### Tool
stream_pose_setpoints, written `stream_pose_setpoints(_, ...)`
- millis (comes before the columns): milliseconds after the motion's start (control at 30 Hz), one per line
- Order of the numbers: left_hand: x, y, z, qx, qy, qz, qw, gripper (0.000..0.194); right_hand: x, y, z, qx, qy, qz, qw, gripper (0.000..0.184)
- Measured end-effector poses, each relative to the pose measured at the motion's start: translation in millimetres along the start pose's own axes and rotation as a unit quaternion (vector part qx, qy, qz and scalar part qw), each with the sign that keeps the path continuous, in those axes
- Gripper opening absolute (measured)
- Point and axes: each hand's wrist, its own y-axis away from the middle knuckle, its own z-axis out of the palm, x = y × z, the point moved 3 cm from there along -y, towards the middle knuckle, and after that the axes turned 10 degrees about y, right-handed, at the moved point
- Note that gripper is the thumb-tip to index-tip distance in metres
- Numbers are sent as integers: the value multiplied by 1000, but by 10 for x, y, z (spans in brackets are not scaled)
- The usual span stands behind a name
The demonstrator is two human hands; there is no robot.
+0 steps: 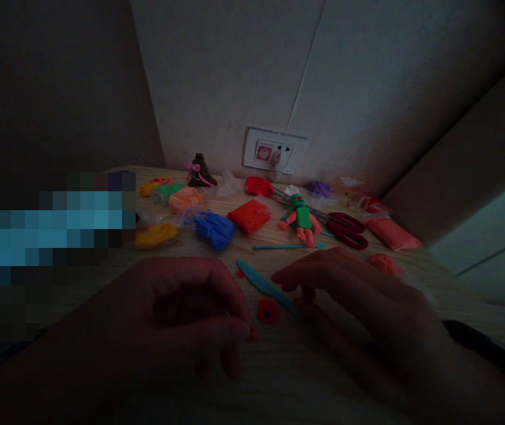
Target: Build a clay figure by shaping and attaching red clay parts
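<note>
My left hand point(190, 319) is closed in a pinch, with a small bit of red modelling clay point(253, 334) at the fingertips. To its right is a small red clay piece point(267, 311) with a blue centre. My right hand point(358, 313) has its bent fingers and thumb around the lower end of a light blue plastic clay knife point(264, 284); that end is partly hidden by the fingers. The knife's tip points away to the left, beside another red clay bit point(240, 273). Beyond it lies a thin blue stick tool point(279, 247).
Further back lie a green-bodied clay figure point(302, 213), dark red scissors point(347, 230), and bags of blue point(215, 230), red point(249, 216), yellow point(156, 236) and pink clay point(393, 232). A brown clay tree shape point(200, 171) stands near the wall socket point(274, 151). The left side is pixelated.
</note>
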Motion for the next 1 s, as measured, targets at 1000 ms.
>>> stream_pose_setpoints(1000,8,-21,21,20,61,-8,998,17,-150,45,7,10,16,-147,989,39)
